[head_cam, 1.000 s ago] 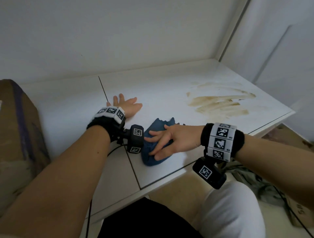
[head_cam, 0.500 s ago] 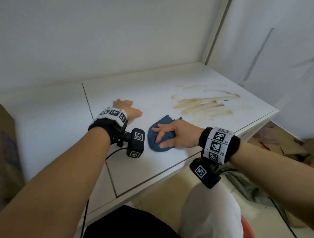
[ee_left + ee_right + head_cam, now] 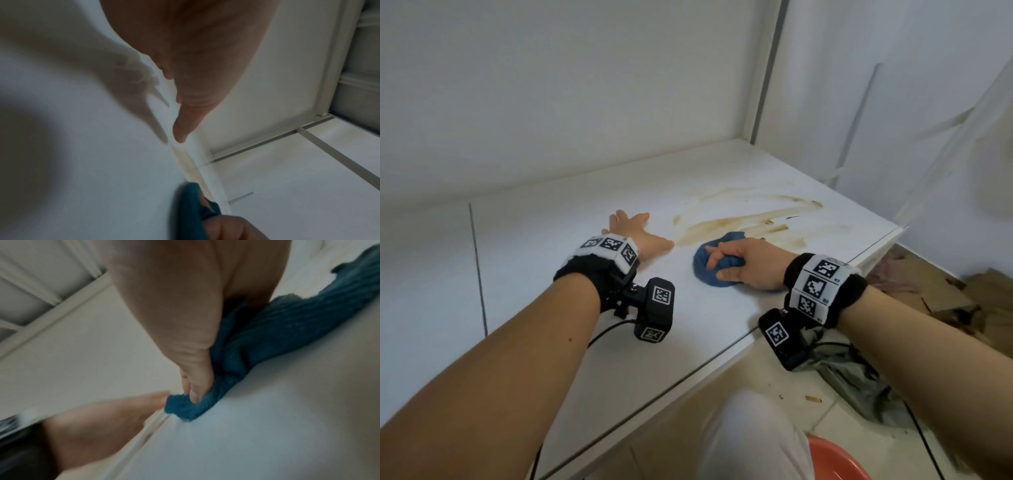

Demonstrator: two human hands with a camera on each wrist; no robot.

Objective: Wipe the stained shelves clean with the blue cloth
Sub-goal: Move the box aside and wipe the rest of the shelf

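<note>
The right hand presses the bunched blue cloth onto the white shelf, fingers curled over it. The left hand lies flat and spread just beside it. Brown stain streaks begin at the cloth's far edge.
</note>
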